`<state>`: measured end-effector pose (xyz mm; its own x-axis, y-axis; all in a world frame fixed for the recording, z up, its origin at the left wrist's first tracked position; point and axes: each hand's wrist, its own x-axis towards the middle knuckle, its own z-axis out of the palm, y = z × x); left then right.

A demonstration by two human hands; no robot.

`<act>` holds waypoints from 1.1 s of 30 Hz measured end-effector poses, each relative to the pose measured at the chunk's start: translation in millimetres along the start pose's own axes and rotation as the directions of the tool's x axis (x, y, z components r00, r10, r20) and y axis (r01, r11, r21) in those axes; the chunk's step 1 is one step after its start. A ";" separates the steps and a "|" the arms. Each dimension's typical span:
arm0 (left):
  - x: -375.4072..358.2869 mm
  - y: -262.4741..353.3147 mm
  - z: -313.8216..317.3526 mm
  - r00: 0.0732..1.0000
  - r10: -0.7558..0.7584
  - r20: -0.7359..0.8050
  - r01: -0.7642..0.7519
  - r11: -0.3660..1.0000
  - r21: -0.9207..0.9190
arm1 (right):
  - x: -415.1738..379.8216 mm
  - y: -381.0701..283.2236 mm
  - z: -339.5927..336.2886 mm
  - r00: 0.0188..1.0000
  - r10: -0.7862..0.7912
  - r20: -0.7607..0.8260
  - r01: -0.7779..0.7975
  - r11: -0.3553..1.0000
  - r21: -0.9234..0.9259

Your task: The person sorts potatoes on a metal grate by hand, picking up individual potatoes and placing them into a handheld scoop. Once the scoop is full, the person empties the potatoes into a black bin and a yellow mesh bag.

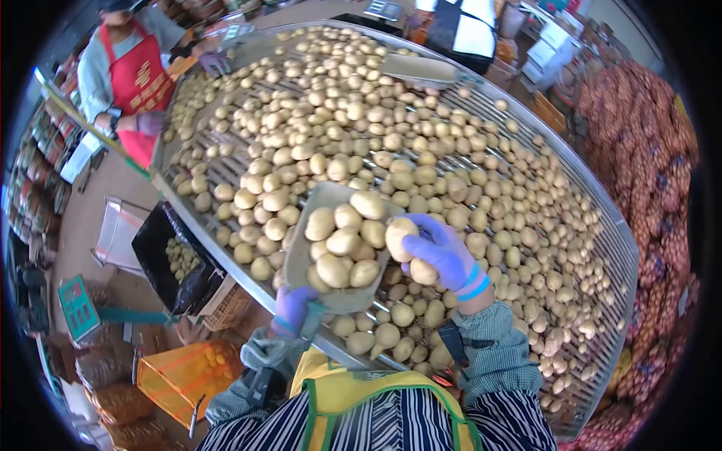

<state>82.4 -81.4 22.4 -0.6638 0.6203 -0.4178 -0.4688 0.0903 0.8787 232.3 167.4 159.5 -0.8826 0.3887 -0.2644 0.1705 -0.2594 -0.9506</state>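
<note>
Your right hand [440,252] has its fingers clasped around two potatoes [401,239] beside the filled scoop [347,302], gripped at its near corner by your left hand [293,307]; expect firm, bruisable potatoes, best held mid-body.

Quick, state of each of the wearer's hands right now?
Left hand: closed, holding the scoop of potatoes.
Right hand: closed, holding at least one potato.

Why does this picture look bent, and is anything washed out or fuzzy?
All in the head view: the slatted table looks curved and corners go black, probably a wide lens; a white patch up top is washed out; the co-worker's lower hand looks soft, the potatoes in the tray clearer.
</note>
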 end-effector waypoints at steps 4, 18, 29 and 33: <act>-7.1 6.7 6.7 0.999 0.036 0.032 -0.031 0.990 -0.139 | 24.5 3.6 58.6 0.941 -0.335 0.053 0.273 0.654 -0.705; -6.8 1.0 5.1 0.992 0.090 0.093 -0.079 0.990 -0.115 | 54.3 2.2 100.9 0.937 -0.310 -0.160 -0.008 0.439 -0.898; -6.5 12.7 5.7 0.996 -0.055 0.064 0.063 0.989 -0.131 | 21.5 67.0 63.3 0.766 -0.606 -0.215 0.065 0.405 -0.912; -2.8 6.0 -2.7 0.991 -0.076 0.107 0.093 0.982 -0.162 | 11.1 77.8 58.5 0.731 -0.669 -0.134 0.211 0.409 -0.888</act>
<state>79.8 -84.6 28.2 -0.5598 0.6916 -0.4564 -0.6165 0.0205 0.7871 210.1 99.8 92.2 -0.7009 0.5761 0.4206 0.2721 0.7610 -0.5890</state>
